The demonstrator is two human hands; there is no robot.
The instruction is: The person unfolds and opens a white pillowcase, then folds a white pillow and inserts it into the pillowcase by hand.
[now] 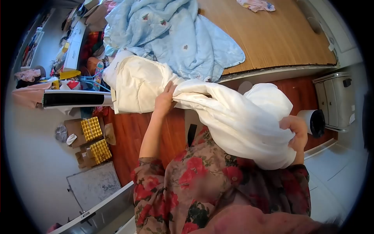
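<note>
A large white cloth (233,117) stretches across in front of my body, bunched and folded. My left hand (165,99) pinches it near its middle, where it narrows. On the right, my right hand (295,130) grips the cloth's wide, rounded end, with some fingers hidden in the folds. Cream-white fabric (140,84) continues left of my left hand, lying by the bed's corner. Just beyond it, a light blue blanket (187,43) lies crumpled on the bed.
The bed has a brown mat (272,43) with a small patterned cloth (256,4). A trash bin (311,121) and a grey suitcase (335,101) stand right. Yellow egg trays (92,128), a whiteboard (93,185) and a cluttered desk (74,48) are left.
</note>
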